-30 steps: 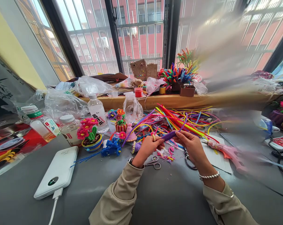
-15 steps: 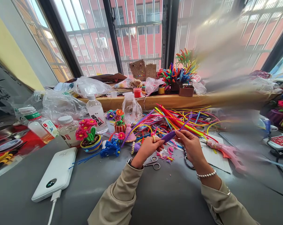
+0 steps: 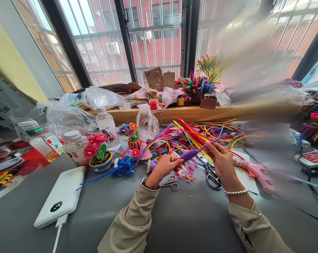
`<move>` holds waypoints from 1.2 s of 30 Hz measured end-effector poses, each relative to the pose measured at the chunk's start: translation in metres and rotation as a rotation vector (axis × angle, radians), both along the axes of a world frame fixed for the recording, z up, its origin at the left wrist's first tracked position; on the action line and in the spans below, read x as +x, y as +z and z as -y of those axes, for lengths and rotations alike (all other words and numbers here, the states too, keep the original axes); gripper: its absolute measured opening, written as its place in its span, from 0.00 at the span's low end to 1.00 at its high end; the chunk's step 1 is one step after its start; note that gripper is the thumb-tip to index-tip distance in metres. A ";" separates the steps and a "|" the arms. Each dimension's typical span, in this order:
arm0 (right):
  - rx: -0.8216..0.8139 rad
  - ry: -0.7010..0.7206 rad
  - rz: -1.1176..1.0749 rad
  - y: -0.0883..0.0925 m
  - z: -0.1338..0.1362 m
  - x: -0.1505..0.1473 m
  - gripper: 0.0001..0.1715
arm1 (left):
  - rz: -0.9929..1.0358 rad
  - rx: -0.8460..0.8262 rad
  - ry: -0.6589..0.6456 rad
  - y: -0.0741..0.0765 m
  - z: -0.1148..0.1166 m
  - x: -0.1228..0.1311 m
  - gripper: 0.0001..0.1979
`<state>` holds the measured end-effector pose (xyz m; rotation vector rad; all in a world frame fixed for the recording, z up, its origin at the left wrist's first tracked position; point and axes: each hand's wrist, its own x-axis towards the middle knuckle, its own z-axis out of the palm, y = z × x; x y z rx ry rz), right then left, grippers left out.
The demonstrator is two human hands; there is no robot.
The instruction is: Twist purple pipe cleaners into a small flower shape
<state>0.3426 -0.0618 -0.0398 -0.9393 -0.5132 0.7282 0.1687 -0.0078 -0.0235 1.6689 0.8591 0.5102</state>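
Observation:
A purple pipe cleaner piece (image 3: 189,155), shaped like a leaf or petal, is stretched between my hands above the table. My left hand (image 3: 167,166) pinches its near end between thumb and fingers. At the other end, my right hand (image 3: 220,162) pinches the thin purple stem that runs out from it. Small scissors (image 3: 172,184) lie just under my left hand, and larger black-handled scissors (image 3: 213,180) lie beside my right wrist. Behind the hands spreads a pile of colourful pipe cleaners (image 3: 193,131), with pink scraps (image 3: 188,173) in front.
To the left stand a white power bank (image 3: 61,196) with a cable, a pot of pink flowers (image 3: 102,165), blue pipe cleaner flowers (image 3: 123,167) and several bottles (image 3: 107,130). A pink glue gun (image 3: 259,172) lies at the right. The right side is blurred.
My right hand has moved right and slid out along the thin stem, away from the wide purple part. More of the black-handled scissors shows. My left hand keeps its pinch.

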 end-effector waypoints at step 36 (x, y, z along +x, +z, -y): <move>0.057 -0.154 -0.129 0.007 0.003 0.024 0.14 | -0.045 -0.037 0.055 -0.002 -0.004 -0.005 0.13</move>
